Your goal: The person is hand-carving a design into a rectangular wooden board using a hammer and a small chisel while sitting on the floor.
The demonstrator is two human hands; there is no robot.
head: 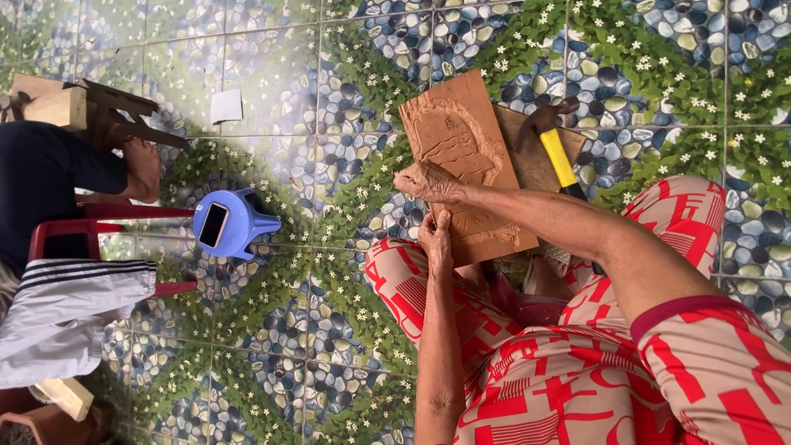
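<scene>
both hands, right hand point(428, 183) and left hand point(435, 239), press flat with fingers released on the carved reddish-brown wooden board point(461, 156); propped on the knees, it could slide onto the yellow-handled hammer point(554, 147).

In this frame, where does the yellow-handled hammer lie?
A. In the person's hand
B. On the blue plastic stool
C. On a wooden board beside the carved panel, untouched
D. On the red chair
C: the hammer rests on a wooden board next to the carved panel, while both hands are at the panel, not on it.
</scene>
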